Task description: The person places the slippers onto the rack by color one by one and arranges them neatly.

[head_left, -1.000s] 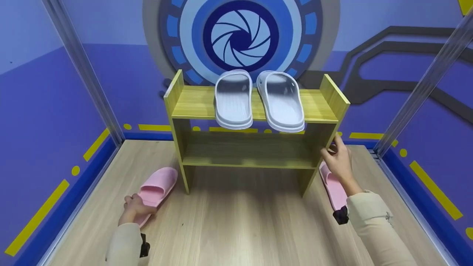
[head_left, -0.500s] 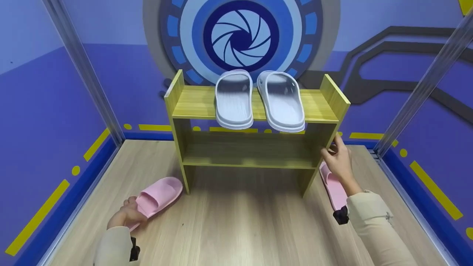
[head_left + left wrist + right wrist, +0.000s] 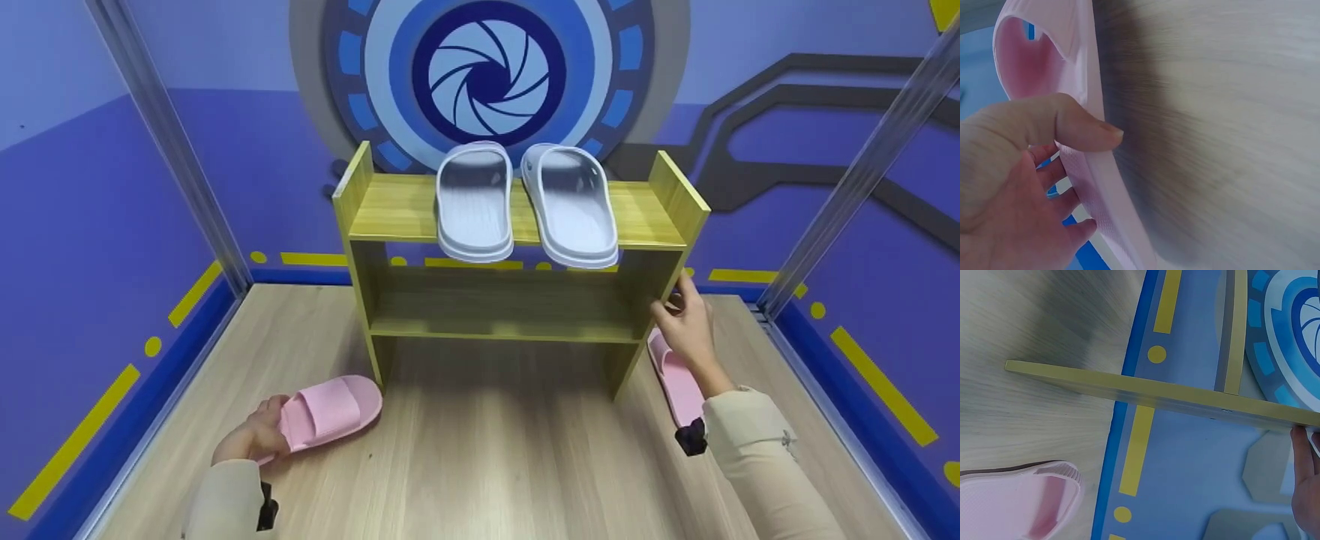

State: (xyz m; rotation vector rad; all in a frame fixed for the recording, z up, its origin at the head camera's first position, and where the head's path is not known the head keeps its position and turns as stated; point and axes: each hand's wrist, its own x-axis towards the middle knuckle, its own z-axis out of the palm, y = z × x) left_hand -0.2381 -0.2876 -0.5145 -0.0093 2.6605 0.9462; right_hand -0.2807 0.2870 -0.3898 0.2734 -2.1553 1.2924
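Observation:
My left hand [image 3: 259, 431] grips a pink slide slipper [image 3: 330, 411] by its heel end. In the left wrist view the thumb [image 3: 1089, 132] presses the side of the sole while the other fingers lie against the footbed. Its toe points right, right by the foot of a small wooden shoe rack [image 3: 502, 334]. My right hand [image 3: 686, 326] touches the outer face of the rack's right side panel, its fingers [image 3: 1302, 455] fairly straight in the right wrist view. Beneath that hand lies a second pink slide slipper [image 3: 681, 386], partly covered by it.
A pair of light grey clogs, the left clog [image 3: 476, 214] and the right clog [image 3: 577, 217], stands on the rack's top shelf, heels over the front edge. Blue printed walls [image 3: 97, 247] and metal posts [image 3: 180, 150] surround the wood-grain floor [image 3: 480, 465].
The left slipper has swung clockwise, its toe moving right and toward me, close to the rack's left leg. My left hand has shifted slightly left. The right hand stays put.

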